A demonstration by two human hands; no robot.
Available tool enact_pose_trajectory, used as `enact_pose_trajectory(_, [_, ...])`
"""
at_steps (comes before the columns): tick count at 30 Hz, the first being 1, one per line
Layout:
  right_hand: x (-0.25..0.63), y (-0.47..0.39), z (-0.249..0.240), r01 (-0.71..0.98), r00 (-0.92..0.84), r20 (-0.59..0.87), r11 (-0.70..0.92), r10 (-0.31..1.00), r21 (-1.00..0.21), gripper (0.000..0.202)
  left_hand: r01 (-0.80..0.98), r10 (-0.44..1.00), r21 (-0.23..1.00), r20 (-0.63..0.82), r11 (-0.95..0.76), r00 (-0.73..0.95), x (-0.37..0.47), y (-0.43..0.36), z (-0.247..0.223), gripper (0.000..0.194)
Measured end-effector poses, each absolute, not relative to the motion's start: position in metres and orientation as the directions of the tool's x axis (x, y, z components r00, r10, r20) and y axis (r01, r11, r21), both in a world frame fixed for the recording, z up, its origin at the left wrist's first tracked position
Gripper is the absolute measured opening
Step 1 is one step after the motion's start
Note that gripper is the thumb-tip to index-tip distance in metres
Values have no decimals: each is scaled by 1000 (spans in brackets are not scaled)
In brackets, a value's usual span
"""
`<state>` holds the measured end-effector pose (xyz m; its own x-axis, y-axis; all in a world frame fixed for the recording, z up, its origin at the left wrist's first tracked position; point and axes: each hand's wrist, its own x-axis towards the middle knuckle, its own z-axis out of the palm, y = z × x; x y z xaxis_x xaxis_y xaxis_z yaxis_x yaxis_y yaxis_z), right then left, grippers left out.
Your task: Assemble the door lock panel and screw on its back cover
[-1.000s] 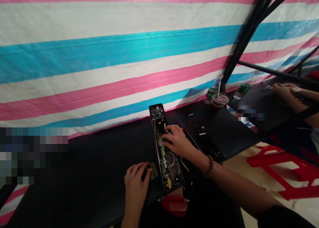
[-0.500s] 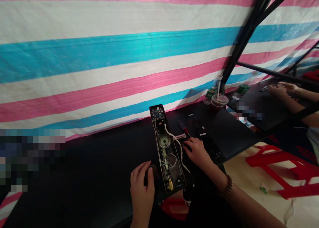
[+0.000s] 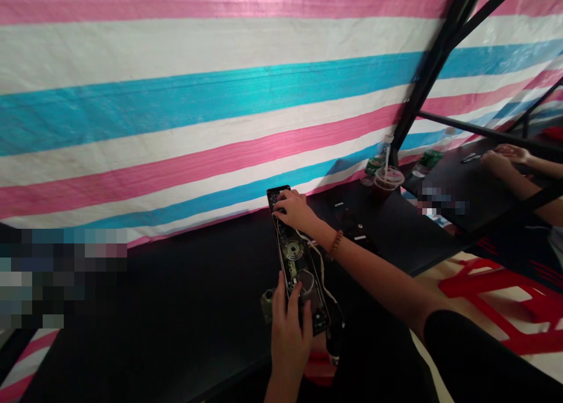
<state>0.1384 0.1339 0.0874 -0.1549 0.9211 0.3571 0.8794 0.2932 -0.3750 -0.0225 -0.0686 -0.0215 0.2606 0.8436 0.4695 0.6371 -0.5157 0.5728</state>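
Note:
A long narrow black device [image 3: 294, 250] lies opened on the black table [image 3: 176, 309], its circuit boards and wiring exposed. My left hand [image 3: 291, 327] rests over its near end with the fingers spread. At the far end, my right hand [image 3: 294, 209] reaches onto the circuit board with bent fingers; whether it grips anything is hidden. A white cable [image 3: 322, 268] runs down the device's right side. Beside its left edge, near my left fingers, sits a small greenish part [image 3: 267, 303].
Dark flat parts [image 3: 352, 221] lie right of the device. Behind them stand a cup with a straw [image 3: 387, 180] and a bottle [image 3: 373, 167]. Another person's hands [image 3: 505, 156] are at the neighbouring table. A red stool [image 3: 488, 297] and black frame post [image 3: 422, 80] are at right.
My right hand has moved from the device's right side up to its far end. My left hand has shifted right, from the table onto the near end, and the greenish part has come into view.

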Motion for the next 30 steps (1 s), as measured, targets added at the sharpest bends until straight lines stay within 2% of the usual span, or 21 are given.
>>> enact_pose_trajectory(8, [129, 122, 88, 904, -310, 432, 403, 847, -141, 23, 639, 846, 571, 459, -516, 272, -22, -69, -20, 39])
enact_pose_trajectory(10, [126, 115, 92, 894, -289, 513, 420, 808, -158, 25, 634, 846, 576, 460, -516, 271, -22, -69, -21, 40])
enact_pose_trajectory(12, [121, 110, 96, 863, -254, 576, 451, 777, -228, 25, 633, 846, 578, 463, -514, 264, -22, -69, -22, 40])
enact_pose_trajectory(14, [116, 107, 99, 780, -305, 556, 537, 773, -320, 22, 633, 846, 580, 465, -513, 259, -22, -68, -24, 40])
enact_pose_trajectory(17, [114, 102, 98, 673, -440, 461, 623, 771, -399, 37, 632, 851, 589, 466, -504, 244, -21, -68, -24, 38])
enact_pose_trajectory(20, [124, 95, 90, 774, -279, 476, 489, 834, -402, 35, 629, 854, 599, 467, -496, 229, -20, -68, -23, 37])
enact_pose_trajectory(23, [136, 85, 79, 801, -113, 481, 366, 869, -473, 35, 630, 860, 607, 461, -484, 217, -19, -68, -21, 35])
enact_pose_trajectory(25, [141, 80, 72, 791, -117, 469, 368, 875, -489, 26, 633, 864, 610, 458, -478, 211, -19, -67, -20, 36])
enact_pose_trajectory(27, [141, 76, 66, 813, -144, 464, 372, 874, -448, 6, 632, 863, 608, 458, -480, 215, -19, -67, -21, 41])
enact_pose_trajectory(30, [136, 71, 59, 852, -158, 453, 353, 877, -386, 11, 634, 858, 599, 462, -489, 226, -19, -67, -23, 48])
